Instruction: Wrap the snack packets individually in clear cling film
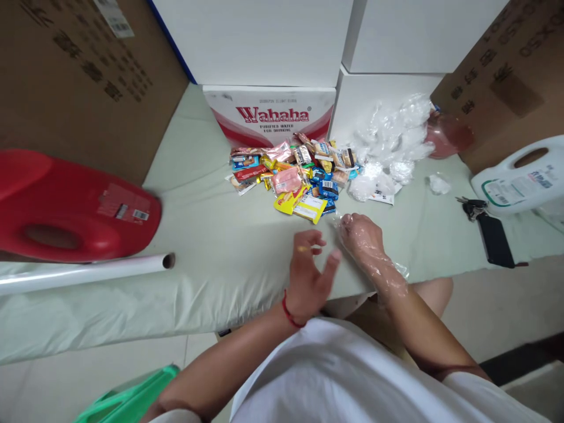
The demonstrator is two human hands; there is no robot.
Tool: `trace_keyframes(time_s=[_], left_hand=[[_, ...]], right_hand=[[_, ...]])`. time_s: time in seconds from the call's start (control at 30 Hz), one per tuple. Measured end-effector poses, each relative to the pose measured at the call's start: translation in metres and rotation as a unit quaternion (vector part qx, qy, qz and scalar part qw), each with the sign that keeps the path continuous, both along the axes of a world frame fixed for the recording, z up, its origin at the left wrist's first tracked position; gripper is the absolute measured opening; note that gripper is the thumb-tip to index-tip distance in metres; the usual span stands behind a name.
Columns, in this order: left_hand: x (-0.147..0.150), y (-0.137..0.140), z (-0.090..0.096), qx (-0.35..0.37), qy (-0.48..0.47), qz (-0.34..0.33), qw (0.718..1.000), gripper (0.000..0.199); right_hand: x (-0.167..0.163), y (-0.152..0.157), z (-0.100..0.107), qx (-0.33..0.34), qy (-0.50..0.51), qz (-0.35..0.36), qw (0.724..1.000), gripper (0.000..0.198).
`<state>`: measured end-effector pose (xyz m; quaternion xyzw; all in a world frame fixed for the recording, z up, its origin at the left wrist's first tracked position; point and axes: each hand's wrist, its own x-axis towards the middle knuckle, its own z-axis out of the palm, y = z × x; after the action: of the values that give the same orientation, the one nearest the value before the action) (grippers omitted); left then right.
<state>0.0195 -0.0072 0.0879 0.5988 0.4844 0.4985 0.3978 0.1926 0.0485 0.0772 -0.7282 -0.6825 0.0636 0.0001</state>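
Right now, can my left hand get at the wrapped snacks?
Probably yes: your left hand looks empty, and only pale green cloth shows between it and the wrapped snacks. Your plastic-covered right hand is off to the side.

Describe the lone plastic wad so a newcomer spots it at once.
Find the white jug at the picture's right edge. Between it and the big heap of clear plastic, just up and left of the keys, lies the wad. It is small, crumpled and see-through, and sits alone, apart from the heap.
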Motion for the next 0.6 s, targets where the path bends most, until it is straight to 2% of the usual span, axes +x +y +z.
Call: trace_keyframes(time_s=[0.07, 0.1, 0.13, 0.17, 0.23, 0.3, 0.33, 0.4, 0.47, 0.6], left_hand=[[0.002, 0.005, -0.003, -0.19, -0.06, 0.013, 0.98, 0.043], [0.005, 0.002, -0.004, -0.239, -0.072, 0.0, 0.968, 0.049], [0.009, -0.006, -0.005, -0.249, -0.067, -0.023, 0.966, 0.057], [0.014, -0.017, -0.004, -0.224, -0.048, -0.051, 0.972, 0.066], [0.026, -0.042, -0.001, -0.075, 0.018, -0.107, 0.991, 0.088], [0.039, -0.062, 0.002, 0.075, 0.106, -0.161, 0.978, 0.093], [0.046, -0.067, 0.003, 0.12, 0.149, -0.181, 0.965, 0.094], [0.058, -0.065, 0.001, 0.142, 0.217, -0.199, 0.945, 0.093], [0.067, -0.055, -0.004, 0.116, 0.26, -0.186, 0.941, 0.082], [0.06, -0.038, -0.017, 0.093, 0.259, -0.19, 0.942, 0.036]], right_hand=[[-0.005, 0.003, 0.003, 0.014, -0.028, -0.003, 1.0, 0.027], [-0.006, 0.005, 0.003, 0.021, -0.036, -0.01, 0.999, 0.027], [-0.007, 0.008, 0.002, 0.026, -0.041, -0.02, 0.999, 0.027], [-0.006, 0.011, -0.001, 0.029, -0.043, -0.03, 0.998, 0.027], [-0.007, 0.016, -0.006, 0.031, -0.042, -0.049, 0.997, 0.026], [-0.009, 0.02, -0.012, 0.032, -0.036, -0.058, 0.997, 0.027], [-0.011, 0.021, -0.014, 0.033, -0.032, -0.059, 0.997, 0.027], [-0.015, 0.021, -0.018, 0.033, -0.023, -0.057, 0.998, 0.027], [-0.02, 0.019, -0.019, 0.032, -0.014, -0.057, 0.998, 0.028], [-0.019, 0.014, -0.018, 0.039, 0.004, -0.066, 0.997, 0.029]])
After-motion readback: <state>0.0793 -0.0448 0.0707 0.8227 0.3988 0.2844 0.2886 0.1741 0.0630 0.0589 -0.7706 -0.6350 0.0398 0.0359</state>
